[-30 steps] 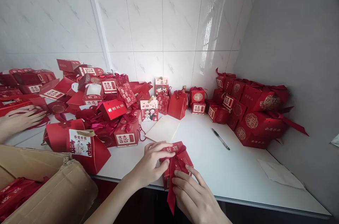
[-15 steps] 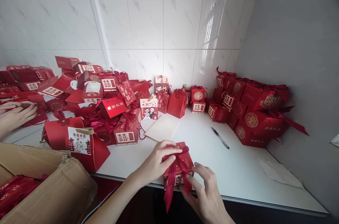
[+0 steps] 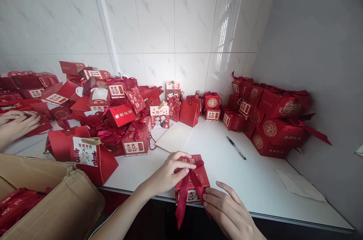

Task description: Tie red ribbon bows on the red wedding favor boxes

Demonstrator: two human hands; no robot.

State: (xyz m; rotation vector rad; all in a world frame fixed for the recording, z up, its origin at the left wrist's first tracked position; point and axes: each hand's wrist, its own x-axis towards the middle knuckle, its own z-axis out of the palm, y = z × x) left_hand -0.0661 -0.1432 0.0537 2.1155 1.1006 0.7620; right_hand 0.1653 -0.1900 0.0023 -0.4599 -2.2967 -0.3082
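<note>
Fiddling with a slick-looking ribbon [image 3: 183,196], right hand [image 3: 227,209] nearest, fingers bunched at one tail. The red box [image 3: 200,179] under that ribbon sits at the worktop's [image 3: 221,168] front edge, probably light, stiffish card that'd dent if squeezed, so I'd grab the side walls. Left hand [image 3: 168,172] lies over its top, thumb and fingertips close; can't tell if either really pinches.
</note>
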